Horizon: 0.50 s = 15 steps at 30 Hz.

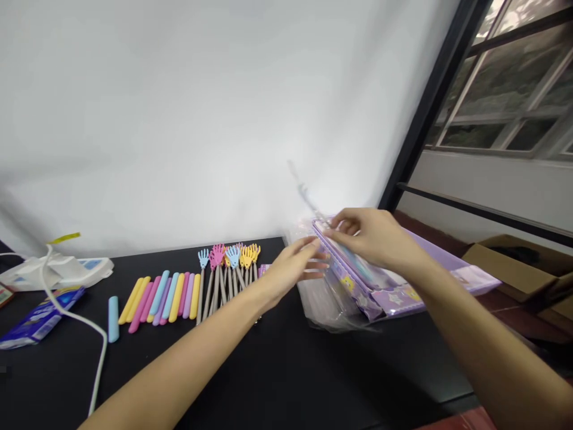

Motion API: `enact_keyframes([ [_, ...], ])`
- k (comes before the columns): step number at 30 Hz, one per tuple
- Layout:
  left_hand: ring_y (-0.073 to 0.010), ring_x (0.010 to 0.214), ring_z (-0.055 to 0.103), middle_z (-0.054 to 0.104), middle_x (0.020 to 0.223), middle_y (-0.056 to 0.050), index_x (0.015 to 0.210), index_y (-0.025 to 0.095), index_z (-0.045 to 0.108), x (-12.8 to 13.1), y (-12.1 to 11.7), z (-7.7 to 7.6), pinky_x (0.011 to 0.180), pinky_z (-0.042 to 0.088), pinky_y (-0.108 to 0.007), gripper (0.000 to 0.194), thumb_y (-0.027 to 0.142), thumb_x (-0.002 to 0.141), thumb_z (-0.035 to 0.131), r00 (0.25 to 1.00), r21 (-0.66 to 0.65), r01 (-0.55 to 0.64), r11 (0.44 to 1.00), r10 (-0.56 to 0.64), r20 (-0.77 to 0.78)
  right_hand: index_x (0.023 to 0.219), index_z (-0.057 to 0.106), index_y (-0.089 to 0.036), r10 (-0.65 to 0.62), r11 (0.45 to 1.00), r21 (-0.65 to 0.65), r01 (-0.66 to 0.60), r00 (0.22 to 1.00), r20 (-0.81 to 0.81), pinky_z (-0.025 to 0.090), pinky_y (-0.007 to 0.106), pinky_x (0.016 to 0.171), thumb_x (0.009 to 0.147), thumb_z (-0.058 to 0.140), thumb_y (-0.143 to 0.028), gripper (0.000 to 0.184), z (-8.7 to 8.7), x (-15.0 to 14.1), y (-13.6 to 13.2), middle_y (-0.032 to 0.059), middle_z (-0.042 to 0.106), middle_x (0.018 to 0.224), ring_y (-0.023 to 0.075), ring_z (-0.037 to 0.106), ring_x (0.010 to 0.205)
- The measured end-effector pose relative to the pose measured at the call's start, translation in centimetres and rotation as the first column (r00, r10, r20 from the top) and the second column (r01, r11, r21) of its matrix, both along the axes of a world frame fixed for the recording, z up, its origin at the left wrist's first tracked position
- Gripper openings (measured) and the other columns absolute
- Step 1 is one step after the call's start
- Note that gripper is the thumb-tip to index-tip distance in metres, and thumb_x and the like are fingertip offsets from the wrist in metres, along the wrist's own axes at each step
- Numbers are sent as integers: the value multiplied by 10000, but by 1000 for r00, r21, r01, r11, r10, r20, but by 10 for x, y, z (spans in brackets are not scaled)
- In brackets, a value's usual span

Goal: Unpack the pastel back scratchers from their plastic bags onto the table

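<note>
Right hand (pixel 364 237) over the purple box (pixel 405 303) — its fingers pinch the lower end of a blurred, slender stick (pixel 308 199), whose long axis slants up and leftward; the left hand (pixel 295 267), fingers parted and apparently unladen, lies below it.

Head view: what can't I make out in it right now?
All in the head view:
- Thin item in the right hand: blurred, so its exact kind is unclear.
- Purple box: the right hand and forearm hide part of its inside.
- Hand-topped sticks: the left forearm covers some lower ends.
- White cable: cut off by the bottom edge.
- Blue packet: print too small.
</note>
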State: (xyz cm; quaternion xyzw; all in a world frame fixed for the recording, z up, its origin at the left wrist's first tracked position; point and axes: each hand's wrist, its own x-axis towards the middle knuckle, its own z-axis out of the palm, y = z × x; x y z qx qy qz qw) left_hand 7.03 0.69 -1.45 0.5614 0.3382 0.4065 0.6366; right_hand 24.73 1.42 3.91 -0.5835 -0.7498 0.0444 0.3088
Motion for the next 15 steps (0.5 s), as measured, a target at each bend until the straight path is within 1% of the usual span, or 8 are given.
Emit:
enact_keyframes([
  [1, -220, 954, 675, 668, 1047, -116, 1134, 190, 580, -7, -1, 3, 905, 551, -406, 356, 473, 919, 552, 988, -144, 28, 989, -6, 153, 821, 695, -199, 76, 997, -10, -76, 996, -44, 443, 263, 578, 803, 684, -428, 230, 1, -16, -3, 26, 704, 703, 175, 649, 645],
  [3, -201, 888, 678, 664, 969, -87, 1044, 192, 589, -25, -3, 6, 901, 562, -420, 306, 461, 899, 599, 951, -291, 31, 956, 61, 303, 811, 684, -197, 246, 965, -54, -258, 954, -174, 453, 260, 566, 813, 685, -396, 199, -2, -46, -4, 26, 704, 698, 168, 649, 633],
  [5, -169, 787, 665, 654, 877, -45, 975, 197, 585, -48, -3, 7, 861, 577, -418, 236, 403, 879, 647, 942, -322, -89, 942, 185, 280, 848, 690, -187, 387, 890, -114, -441, 865, -321, 493, 268, 622, 847, 650, -353, 170, -9, -72, -2, 44, 729, 765, 172, 675, 687],
  [6, -158, 759, 661, 656, 860, -31, 970, 204, 575, -60, -3, 7, 848, 581, -414, 215, 372, 871, 665, 935, -318, -166, 934, 251, 250, 872, 690, -182, 410, 868, -119, -481, 832, -375, 504, 273, 642, 862, 628, -338, 168, -13, -82, 0, 52, 735, 794, 174, 682, 706],
  [8, -157, 758, 676, 681, 868, -27, 1011, 223, 541, -84, -1, 4, 844, 580, -412, 217, 318, 869, 675, 902, -302, -305, 903, 375, 214, 901, 677, -179, 405, 872, -93, -480, 816, -412, 500, 273, 629, 881, 592, -324, 170, -21, -98, 1, 53, 732, 805, 171, 677, 695],
  [10, -176, 792, 702, 708, 892, -45, 1094, 243, 498, -105, -1, -1, 858, 576, -432, 258, 282, 889, 650, 863, -293, -382, 876, 452, 225, 864, 658, -185, 405, 884, -83, -461, 841, -357, 473, 266, 587, 884, 572, -316, 158, -28, -109, 0, 36, 708, 744, 161, 651, 641],
  [12, -194, 829, 718, 720, 896, -58, 1173, 253, 461, -122, -1, -8, 876, 571, -462, 304, 259, 913, 617, 833, -278, -415, 866, 485, 267, 797, 628, -195, 417, 889, -99, -447, 879, -231, 449, 269, 579, 866, 583, -307, 139, -36, -116, -2, 20, 677, 694, 160, 627, 621],
  [15, -203, 875, 726, 718, 897, -45, 1197, 252, 449, -134, -5, -18, 912, 560, -493, 329, 253, 916, 621, 817, -249, -404, 880, 470, 335, 762, 558, -211, 370, 923, -86, -375, 926, -67, 425, 276, 582, 817, 642, -302, 135, -49, -125, -4, 11, 657, 708, 171, 611, 637],
])
